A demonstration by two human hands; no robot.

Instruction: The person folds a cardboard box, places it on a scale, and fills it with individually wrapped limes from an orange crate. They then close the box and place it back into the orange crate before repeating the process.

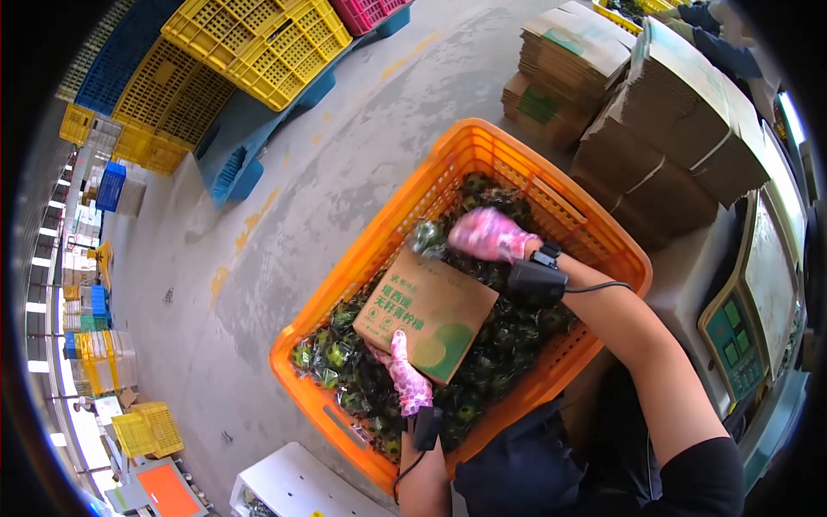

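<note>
An orange plastic crate [405, 215] stands in front of me, filled with dark green fruit in clear bags [345, 362]. My left hand [405, 375], in a pink patterned glove, grips the near edge of a small brown cardboard box [426, 312] with green print, held over the fruit. My right hand [489, 234], gloved the same way, is closed on one bagged green fruit [428, 238] at the far side of the crate, just beyond the box. A black device is strapped to each wrist, with a cable running back along the arm.
Bundles of flat brown cartons [655, 138] are stacked at the right. A weighing scale with a green keypad [741, 336] sits at the far right. Yellow, blue and pink crates [258, 43] stand on blue pallets at the upper left. A white box [297, 487] lies below the crate.
</note>
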